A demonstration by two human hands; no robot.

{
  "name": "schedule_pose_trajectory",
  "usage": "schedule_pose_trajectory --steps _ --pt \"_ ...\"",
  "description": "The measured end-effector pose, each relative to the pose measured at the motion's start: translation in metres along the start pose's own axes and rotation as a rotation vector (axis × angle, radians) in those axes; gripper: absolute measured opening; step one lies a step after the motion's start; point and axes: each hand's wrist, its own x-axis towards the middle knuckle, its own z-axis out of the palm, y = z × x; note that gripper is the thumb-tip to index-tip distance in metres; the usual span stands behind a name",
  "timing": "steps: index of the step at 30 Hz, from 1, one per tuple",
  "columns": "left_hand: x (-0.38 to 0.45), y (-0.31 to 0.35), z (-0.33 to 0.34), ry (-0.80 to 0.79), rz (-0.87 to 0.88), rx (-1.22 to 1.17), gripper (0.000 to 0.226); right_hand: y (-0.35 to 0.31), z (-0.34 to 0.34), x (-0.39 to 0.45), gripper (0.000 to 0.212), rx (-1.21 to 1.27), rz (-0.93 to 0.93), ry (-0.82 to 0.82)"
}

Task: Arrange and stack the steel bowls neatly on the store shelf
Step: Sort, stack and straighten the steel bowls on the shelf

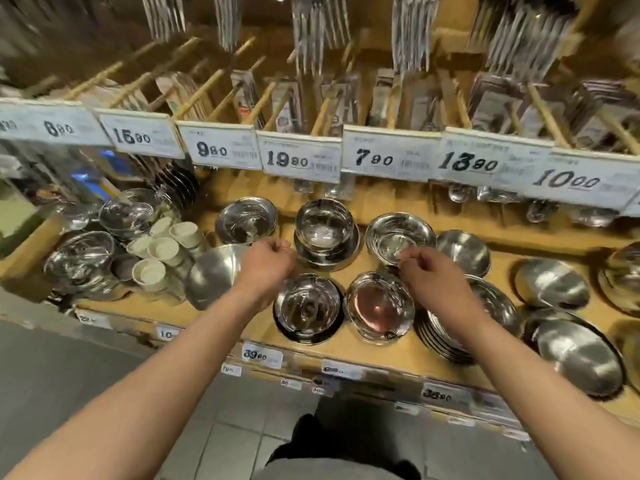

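Bowls fill the wooden shelf, and both hands hang just above them with nothing held. The left hand has loosely curled fingers, and it sits between the wide bowl on its outer side and the tall stack just past its fingertips. The right hand is loosely curled too, with its fingertips close to the rim of the back bowl. Two more bowls sit under and between the wrists: the near bowl and the pink-shining bowl. I think the next job is to take one bowl by its rim with each hand. It is best to pinch the rim gently, lift straight up, and set like sizes inside each other so no stack leans. The right wrist covers part of the plates beside it. Blur makes it hard to tell if the fingertips touch any rim, and the shiny steel hides how many bowls each stack has.
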Motion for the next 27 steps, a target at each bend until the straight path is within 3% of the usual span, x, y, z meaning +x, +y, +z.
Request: schedule_pose_trajectory --steps 6,9,14,17,19,22,27 --pt "0.057 0.018 0.014 -0.090 0.029 0.154 0.019 -0.002 0.005 -0.006 0.017 0.005 0.066 0.144" --pt "0.077 0.015 0.027 -0.089 -0.007 0.269 0.038 0.005 0.001 -0.016 0.015 -0.002 0.122 0.174" --pt "0.088 0.013 0.042 -0.038 -0.014 0.367 0.026 0.017 -0.004 -0.021 0.013 -0.026 0.222 0.242" --pt "0.092 0.016 0.039 -0.033 -0.045 0.367 0.033 0.019 -0.002 -0.017 0.016 -0.013 0.234 0.227" --pt "0.094 0.019 0.032 -0.046 -0.066 0.309 0.031 0.015 0.001 -0.010 0.017 -0.007 0.222 0.183" --pt "0.091 0.025 0.010 -0.063 -0.147 0.089 0.012 -0.001 0.012 0.009 0.018 -0.040 0.191 0.108" --pt "0.079 0.035 -0.048 -0.015 -0.135 -0.140 0.010 -0.035 0.052 0.054 0.020 -0.187 0.055 -0.053"
